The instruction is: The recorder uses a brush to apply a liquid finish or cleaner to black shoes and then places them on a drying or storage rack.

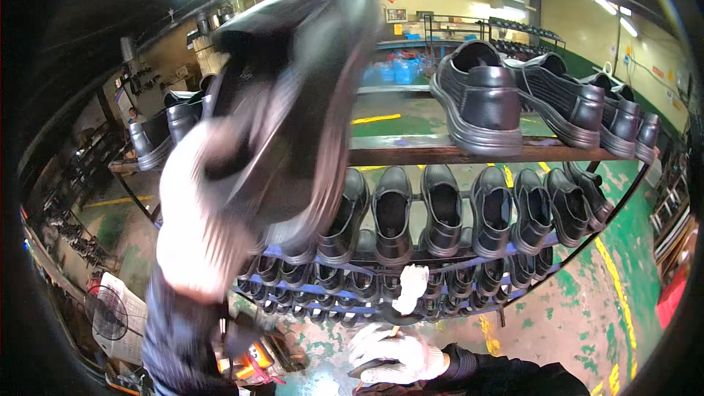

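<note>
My left hand, in a white knit glove, is raised close to the camera and grips a black leather shoe, which is blurred and fills the upper left middle of the view. Low in the picture my right hand, also gloved in white, holds a thin stick-like tool whose white padded tip points up toward the rack. The exact kind of tool is hard to tell.
A tiered metal rack with a wooden top shelf stands in front, holding several black shoes on each row. A green painted floor with yellow lines lies to the right. A fan is at the lower left.
</note>
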Available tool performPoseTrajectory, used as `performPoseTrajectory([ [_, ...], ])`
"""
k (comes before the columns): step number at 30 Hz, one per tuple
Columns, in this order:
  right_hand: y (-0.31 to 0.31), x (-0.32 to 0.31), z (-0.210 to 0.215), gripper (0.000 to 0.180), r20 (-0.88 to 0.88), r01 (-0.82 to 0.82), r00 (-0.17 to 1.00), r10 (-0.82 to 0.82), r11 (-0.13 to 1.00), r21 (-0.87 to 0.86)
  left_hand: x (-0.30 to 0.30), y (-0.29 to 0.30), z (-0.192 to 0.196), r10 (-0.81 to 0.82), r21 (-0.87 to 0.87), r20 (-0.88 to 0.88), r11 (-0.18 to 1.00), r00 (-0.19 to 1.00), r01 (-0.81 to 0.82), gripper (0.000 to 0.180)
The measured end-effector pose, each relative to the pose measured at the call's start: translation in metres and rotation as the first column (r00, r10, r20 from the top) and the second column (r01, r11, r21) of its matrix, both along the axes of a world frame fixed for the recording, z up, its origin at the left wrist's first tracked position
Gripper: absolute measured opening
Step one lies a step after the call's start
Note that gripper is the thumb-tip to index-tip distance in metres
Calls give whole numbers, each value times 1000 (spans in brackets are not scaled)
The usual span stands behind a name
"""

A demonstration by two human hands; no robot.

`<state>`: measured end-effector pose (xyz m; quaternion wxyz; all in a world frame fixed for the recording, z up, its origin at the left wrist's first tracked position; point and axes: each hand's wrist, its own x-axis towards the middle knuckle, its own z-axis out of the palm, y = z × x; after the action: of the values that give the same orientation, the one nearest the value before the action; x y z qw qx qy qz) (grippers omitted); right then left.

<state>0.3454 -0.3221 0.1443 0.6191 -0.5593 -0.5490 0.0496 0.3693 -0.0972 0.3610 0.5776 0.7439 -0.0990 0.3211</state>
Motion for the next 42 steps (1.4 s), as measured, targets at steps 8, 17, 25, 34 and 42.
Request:
performPoseTrajectory([
  [8,-60,-14,-9,15,-216,195,938,-269,930,-312,168,-24,32,-58,473,32,880,998,36,33],
  [17,-99,-19,-49,22,-429,363,727,-536,831,-422,51,-23,106,645,904,-52,355,763,-239,48],
  [25,-64,7,-30,39,-259,51,876,-407,612,-789,58,56,8,468,532,336,621,817,-575,45],
  [34,14,2,-40,35,-757,-116,599,-260,908,-403,-128,27,-105,620,341,420,569,663,-748,37],
  [42,150,16,-42,39,-963,-481,-239,121,847,226,-259,25,-307,159,-198,-848,790,505,-580,32],
])
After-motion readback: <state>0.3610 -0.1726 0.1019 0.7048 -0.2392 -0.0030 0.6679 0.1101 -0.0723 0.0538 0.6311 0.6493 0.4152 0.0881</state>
